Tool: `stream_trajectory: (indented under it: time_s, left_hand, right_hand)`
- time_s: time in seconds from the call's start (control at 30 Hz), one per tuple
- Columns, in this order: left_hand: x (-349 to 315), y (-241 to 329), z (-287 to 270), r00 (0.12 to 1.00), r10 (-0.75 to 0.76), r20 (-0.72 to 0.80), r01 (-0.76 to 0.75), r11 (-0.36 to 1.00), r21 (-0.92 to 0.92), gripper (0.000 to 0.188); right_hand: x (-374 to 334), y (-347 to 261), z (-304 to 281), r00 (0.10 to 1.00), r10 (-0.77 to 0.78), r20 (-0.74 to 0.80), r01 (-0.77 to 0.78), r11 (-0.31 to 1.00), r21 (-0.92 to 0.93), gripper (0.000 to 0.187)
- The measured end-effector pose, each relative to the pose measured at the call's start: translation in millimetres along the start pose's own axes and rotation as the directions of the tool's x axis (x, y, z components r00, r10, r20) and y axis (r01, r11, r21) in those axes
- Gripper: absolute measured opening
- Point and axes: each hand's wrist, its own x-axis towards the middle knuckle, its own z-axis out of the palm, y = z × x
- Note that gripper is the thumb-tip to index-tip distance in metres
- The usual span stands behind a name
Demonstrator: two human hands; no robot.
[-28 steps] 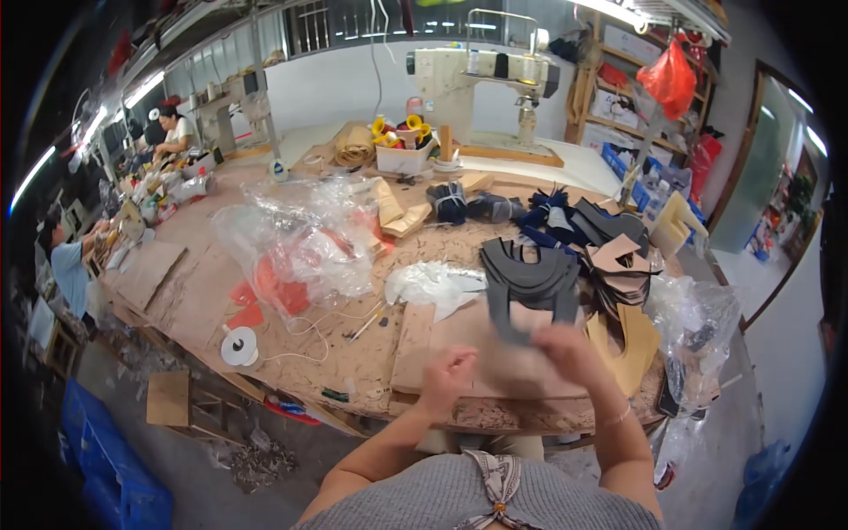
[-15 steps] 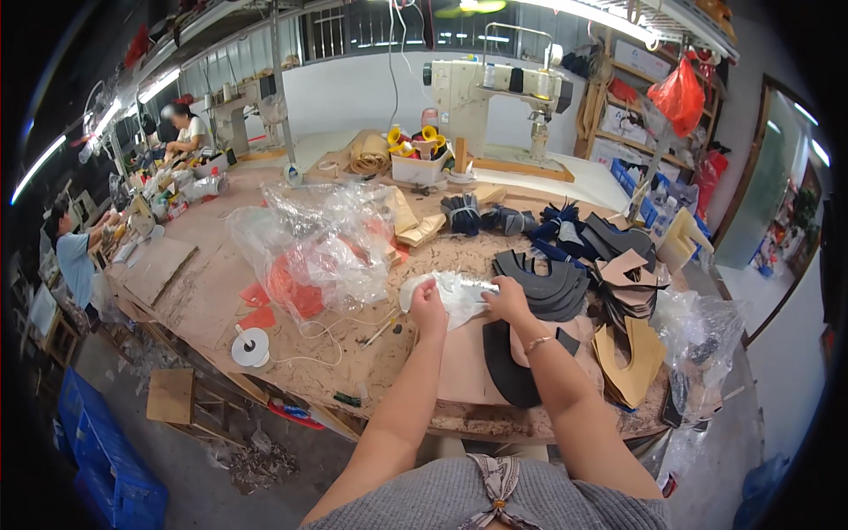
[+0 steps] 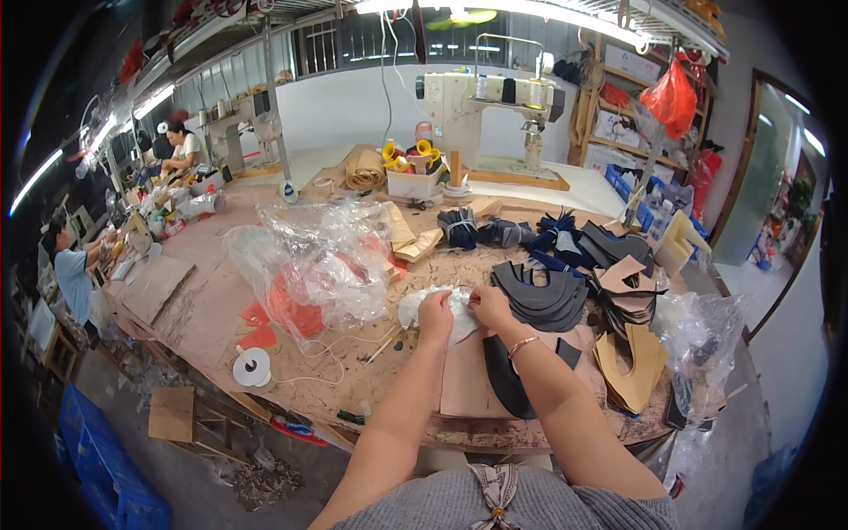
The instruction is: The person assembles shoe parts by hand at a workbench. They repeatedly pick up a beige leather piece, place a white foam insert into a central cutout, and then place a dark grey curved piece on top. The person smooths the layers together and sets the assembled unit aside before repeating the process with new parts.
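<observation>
Head view: white plastic [image 3: 462, 323] on the tabletop [image 3: 212, 287] is pinched by the left hand [image 3: 435, 315] and right hand [image 3: 491, 309], now brought closer together than before; work seems thereby narrowed to one small patch.

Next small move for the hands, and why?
Probably ease the right hand away from the left hand to spread the white plastic: both appear to pinch it, fingertips close together, and it looks crumpled around them.
</observation>
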Motion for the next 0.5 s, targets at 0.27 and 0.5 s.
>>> stream_trajectory:
  time_s: [0.27, 0.5]
  left_hand:
    - [45.8, 5.4, -0.3, 0.855, -0.351, 0.381, 0.16, 0.879, 0.45, 0.015]
    - [60.8, 16.8, -4.9, 0.765, -0.461, 0.449, 0.201, 0.834, 0.515, 0.018]
  right_hand:
    - [-34.9, -2.0, 2.6, 0.937, -0.329, -0.121, 0.316, 0.942, -0.11, 0.005]
    - [-51.5, -5.7, -2.4, 0.928, -0.364, -0.085, 0.355, 0.929, -0.109, 0.005]
